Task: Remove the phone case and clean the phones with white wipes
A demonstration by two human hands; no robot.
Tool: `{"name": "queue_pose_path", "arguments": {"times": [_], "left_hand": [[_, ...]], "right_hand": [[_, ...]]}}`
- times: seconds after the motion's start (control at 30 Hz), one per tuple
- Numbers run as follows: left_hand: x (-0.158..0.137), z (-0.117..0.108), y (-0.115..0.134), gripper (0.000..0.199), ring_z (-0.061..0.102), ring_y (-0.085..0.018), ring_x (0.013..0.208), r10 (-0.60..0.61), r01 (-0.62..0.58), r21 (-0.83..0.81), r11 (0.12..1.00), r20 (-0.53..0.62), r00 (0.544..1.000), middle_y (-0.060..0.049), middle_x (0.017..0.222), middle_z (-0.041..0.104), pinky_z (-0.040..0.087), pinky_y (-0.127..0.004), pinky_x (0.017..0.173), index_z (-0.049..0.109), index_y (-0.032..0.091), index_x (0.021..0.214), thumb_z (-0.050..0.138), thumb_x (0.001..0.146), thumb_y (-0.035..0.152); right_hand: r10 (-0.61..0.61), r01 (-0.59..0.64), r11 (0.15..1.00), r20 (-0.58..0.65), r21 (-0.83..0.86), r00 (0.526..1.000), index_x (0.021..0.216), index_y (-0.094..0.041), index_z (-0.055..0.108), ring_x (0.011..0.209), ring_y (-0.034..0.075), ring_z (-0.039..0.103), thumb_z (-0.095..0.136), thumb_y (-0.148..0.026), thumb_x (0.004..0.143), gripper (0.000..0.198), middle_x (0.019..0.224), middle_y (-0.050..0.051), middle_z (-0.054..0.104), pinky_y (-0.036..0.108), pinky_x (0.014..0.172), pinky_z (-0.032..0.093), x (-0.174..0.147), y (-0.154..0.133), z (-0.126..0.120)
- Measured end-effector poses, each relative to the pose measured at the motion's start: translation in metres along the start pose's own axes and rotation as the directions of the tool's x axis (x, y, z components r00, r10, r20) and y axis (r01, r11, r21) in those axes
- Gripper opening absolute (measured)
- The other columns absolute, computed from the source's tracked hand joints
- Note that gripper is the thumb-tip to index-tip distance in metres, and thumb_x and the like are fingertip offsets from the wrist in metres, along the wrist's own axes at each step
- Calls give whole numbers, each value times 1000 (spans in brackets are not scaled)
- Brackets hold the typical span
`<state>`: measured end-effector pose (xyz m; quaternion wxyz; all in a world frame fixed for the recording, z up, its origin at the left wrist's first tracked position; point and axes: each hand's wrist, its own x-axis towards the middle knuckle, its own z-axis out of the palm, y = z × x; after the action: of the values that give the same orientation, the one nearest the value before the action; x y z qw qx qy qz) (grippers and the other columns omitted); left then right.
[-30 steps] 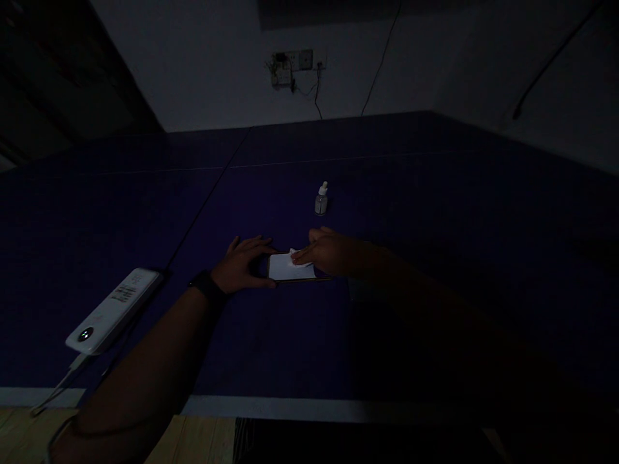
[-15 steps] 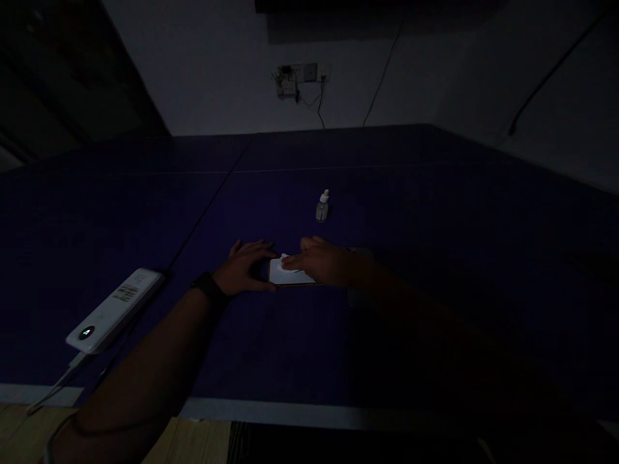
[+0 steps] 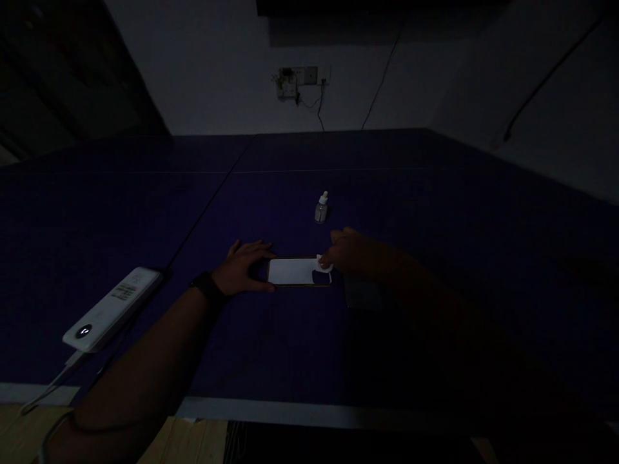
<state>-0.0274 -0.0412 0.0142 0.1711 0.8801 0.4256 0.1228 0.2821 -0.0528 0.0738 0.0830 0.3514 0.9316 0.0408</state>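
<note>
Although the room is dim, the head view shows a flat rectangular phone with a pale glowing screen (image 3: 296, 271) lying face up on the dark blue table (image 3: 290, 348), lengthwise between the two hands. At its left short end rests the left hand (image 3: 242, 269), palm down on the table, its fingers loosely spread and curved round that end, the thumb along the near corner and the fingertips touching the far corner. A dark band (image 3: 203, 284) circles that wrist. At the phone's right end sits the right hand (image 3: 349, 254), its fingertips drawn together and pinching a small white crumpled wipe (image 3: 325, 263), which is pressed onto the far right corner of the screen. Most of the screen lies bare between the two hands.

Behind the right hand, well apart from it, a small clear dropper bottle with a white cap (image 3: 322, 208) stands upright on the table. Far to the left, near the table's front edge, lies a long white power bank with a small lit indicator (image 3: 112, 308), a cable trailing from its near end over the edge.
</note>
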Motion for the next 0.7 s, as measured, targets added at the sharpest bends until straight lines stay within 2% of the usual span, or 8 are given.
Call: {"name": "queue_pose_path", "arguments": {"times": [0.23,0.37,0.47,0.57,0.7], "left_hand": [[0,-2,2,79,32,-38,146,-7,7,2,1000,8,1000,-7,157,43,4,-69,116,57,36,132,79,64,71],[0,-2,4,80,33,-39,146,-21,21,5,1000,15,1000,-8,157,42,5,-69,116,57,34,132,79,63,70],[0,-2,4,80,33,-38,146,-18,18,6,1000,10,1000,-8,156,43,5,-70,116,57,34,131,78,64,71],[0,-2,3,81,34,-38,146,-10,10,8,1000,10,1000,-9,156,43,4,-71,116,57,34,131,78,63,73],[1,-3,4,82,33,-38,146,-19,19,9,1000,13,1000,-8,156,43,4,-70,116,57,34,132,78,63,72]], "right_hand": [[13,-13,999,2,-34,1000,100,-27,79,90,23,57,58,-9,90,29,91,6,76,34,69,28,1,-8,-5],[13,-14,999,-28,-34,1000,95,-23,79,93,25,57,59,-8,90,26,88,8,76,35,72,27,3,-7,-7],[-6,6,999,-7,-37,1000,94,-25,79,91,25,56,61,-8,87,26,89,6,77,35,70,26,1,-4,-5],[-16,16,1000,28,8,999,96,-30,80,88,22,56,61,-6,85,32,90,4,76,33,69,26,-3,-1,-2],[-29,26,996,30,84,999,105,-31,78,79,19,55,60,-7,86,36,87,6,72,31,67,27,-7,-3,3]]}}
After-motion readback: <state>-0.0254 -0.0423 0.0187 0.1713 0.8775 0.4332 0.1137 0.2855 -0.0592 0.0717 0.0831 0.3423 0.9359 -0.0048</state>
